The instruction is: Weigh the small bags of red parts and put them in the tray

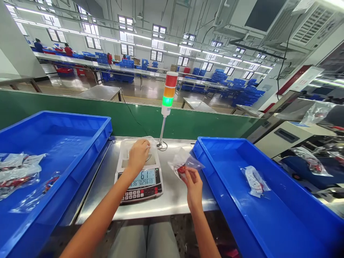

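My left hand (138,156) is over the pan of a digital counting scale (146,193), its fingers curled down. What lies under those fingers is mostly hidden; something clear, like plastic, shows beside them on the pan. The scale's lit display (145,177) reads 61 in its upper row. To the right of the scale, my right hand (194,182) pinches a clear plastic bag (185,160) with a red coiled part inside, held above the metal table (172,204).
A blue tray (103,125) at left holds several bagged parts (20,172). The right-hand blue tray (223,143) holds one bag (254,181). Behind the scale stands a signal light (169,89), lit green, before a green panel (134,118). A beige machine (287,138) is at far right.
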A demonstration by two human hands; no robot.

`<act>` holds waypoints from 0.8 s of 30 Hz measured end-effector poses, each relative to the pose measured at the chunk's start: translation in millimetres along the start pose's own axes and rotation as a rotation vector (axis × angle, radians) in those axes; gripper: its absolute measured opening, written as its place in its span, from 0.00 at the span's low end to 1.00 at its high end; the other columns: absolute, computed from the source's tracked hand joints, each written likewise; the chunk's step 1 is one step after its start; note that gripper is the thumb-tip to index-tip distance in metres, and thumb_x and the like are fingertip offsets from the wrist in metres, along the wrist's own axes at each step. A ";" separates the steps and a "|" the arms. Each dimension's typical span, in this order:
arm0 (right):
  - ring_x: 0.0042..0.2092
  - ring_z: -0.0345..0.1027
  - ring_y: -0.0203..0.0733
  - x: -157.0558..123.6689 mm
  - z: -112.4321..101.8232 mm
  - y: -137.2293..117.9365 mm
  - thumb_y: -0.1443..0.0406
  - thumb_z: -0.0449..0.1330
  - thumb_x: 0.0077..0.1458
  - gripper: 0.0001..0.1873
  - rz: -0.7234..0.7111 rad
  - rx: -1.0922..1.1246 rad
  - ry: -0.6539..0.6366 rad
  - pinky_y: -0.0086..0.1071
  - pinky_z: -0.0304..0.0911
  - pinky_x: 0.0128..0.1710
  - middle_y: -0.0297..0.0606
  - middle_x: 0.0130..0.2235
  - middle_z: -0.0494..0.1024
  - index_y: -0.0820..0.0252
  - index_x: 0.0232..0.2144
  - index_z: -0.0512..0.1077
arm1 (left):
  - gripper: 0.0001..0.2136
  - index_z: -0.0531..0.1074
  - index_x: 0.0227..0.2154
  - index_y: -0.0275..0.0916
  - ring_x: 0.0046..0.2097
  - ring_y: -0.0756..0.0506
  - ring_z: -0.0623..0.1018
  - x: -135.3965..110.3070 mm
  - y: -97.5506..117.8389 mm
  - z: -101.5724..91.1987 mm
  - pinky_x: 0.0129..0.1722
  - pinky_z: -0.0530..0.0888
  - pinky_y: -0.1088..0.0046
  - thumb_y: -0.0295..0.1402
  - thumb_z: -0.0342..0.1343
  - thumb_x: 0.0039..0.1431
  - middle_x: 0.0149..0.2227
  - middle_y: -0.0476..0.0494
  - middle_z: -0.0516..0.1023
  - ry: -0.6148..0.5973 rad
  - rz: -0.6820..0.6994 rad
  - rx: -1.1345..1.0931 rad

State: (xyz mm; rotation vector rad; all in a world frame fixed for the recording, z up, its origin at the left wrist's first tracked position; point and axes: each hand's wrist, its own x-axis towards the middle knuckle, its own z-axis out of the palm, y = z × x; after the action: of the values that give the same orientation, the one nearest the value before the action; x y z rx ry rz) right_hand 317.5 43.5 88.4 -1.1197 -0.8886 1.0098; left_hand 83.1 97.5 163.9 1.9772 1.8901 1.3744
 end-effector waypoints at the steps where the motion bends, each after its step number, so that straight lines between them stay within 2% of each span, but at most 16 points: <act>1: 0.45 0.77 0.49 4.3 12.0 -10.9 0.46 0.67 0.52 0.24 -0.061 -0.038 -0.042 0.41 0.74 0.44 0.44 0.43 0.82 0.59 0.39 0.73 | 0.05 0.75 0.33 0.40 0.46 0.40 0.79 5.8 0.0 -3.5 0.50 0.76 0.61 0.26 0.55 0.59 0.41 0.42 0.81 0.054 -0.033 -0.011; 4: 0.46 0.76 0.48 20.1 49.7 -39.5 0.51 0.62 0.59 0.17 -0.258 -0.191 -0.197 0.41 0.73 0.46 0.43 0.43 0.82 0.58 0.38 0.74 | 0.07 0.75 0.37 0.36 0.40 0.41 0.80 21.0 -4.6 -30.6 0.45 0.77 0.64 0.29 0.53 0.63 0.38 0.41 0.81 0.276 -0.166 -0.043; 8: 0.48 0.75 0.46 40.5 105.2 -56.8 0.62 0.52 0.67 0.11 -0.554 -0.479 -0.394 0.42 0.70 0.51 0.41 0.46 0.81 0.56 0.42 0.74 | 0.09 0.76 0.41 0.33 0.36 0.44 0.80 26.3 -19.3 -93.4 0.38 0.76 0.70 0.32 0.57 0.61 0.38 0.41 0.80 0.641 -0.340 -0.143; 12: 0.53 0.71 0.50 46.0 147.3 -48.9 0.72 0.52 0.65 0.12 -0.783 -0.857 -0.632 0.45 0.68 0.54 0.44 0.49 0.79 0.56 0.43 0.74 | 0.11 0.78 0.40 0.31 0.38 0.42 0.79 10.6 -39.7 -159.4 0.44 0.77 0.65 0.30 0.58 0.55 0.37 0.41 0.80 0.945 -0.318 0.014; 14: 0.59 0.67 0.51 40.7 152.5 -42.9 0.76 0.54 0.60 0.16 -0.846 -0.944 -0.753 0.47 0.65 0.59 0.45 0.54 0.77 0.57 0.45 0.74 | 0.12 0.78 0.39 0.33 0.42 0.37 0.80 -2.6 -52.5 -185.2 0.50 0.76 0.55 0.31 0.56 0.53 0.38 0.39 0.79 0.980 -0.316 0.165; 17: 0.65 0.60 0.51 30.3 136.9 -41.2 0.77 0.56 0.57 0.22 -0.859 -0.909 -0.823 0.49 0.59 0.65 0.43 0.61 0.72 0.57 0.51 0.73 | 0.11 0.76 0.33 0.37 0.50 0.28 0.78 -23.3 -71.8 -205.7 0.57 0.70 0.39 0.35 0.53 0.49 0.40 0.35 0.80 0.829 -0.394 0.381; 19: 0.66 0.59 0.49 28.1 113.9 -46.4 0.74 0.56 0.60 0.21 -0.812 -0.854 -0.799 0.49 0.59 0.66 0.41 0.62 0.71 0.55 0.54 0.72 | 0.09 0.72 0.29 0.40 0.51 0.26 0.77 -34.7 -79.8 -203.8 0.58 0.68 0.36 0.38 0.51 0.48 0.39 0.35 0.80 0.703 -0.420 0.429; 21: 0.65 0.60 0.48 31.8 83.2 -54.8 0.70 0.55 0.63 0.18 -0.759 -0.847 -0.729 0.50 0.59 0.65 0.40 0.61 0.71 0.53 0.53 0.73 | 0.10 0.69 0.27 0.42 0.50 0.27 0.77 -43.7 -79.8 -190.0 0.56 0.69 0.37 0.42 0.50 0.49 0.38 0.36 0.80 0.624 -0.388 0.394; 24: 0.63 0.63 0.51 45.0 22.7 -68.3 0.65 0.54 0.64 0.15 -0.706 -0.928 -0.542 0.53 0.58 0.65 0.42 0.60 0.73 0.53 0.50 0.74 | 0.12 0.71 0.28 0.43 0.48 0.30 0.78 -56.4 -64.8 -156.2 0.57 0.71 0.43 0.45 0.49 0.53 0.38 0.40 0.81 0.568 -0.284 0.272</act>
State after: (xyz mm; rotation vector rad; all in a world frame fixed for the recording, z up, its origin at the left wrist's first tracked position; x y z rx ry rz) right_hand 322.6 84.1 162.7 -1.1153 -2.1451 0.2564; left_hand -55.1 -12.6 187.6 1.4067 2.5958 1.8000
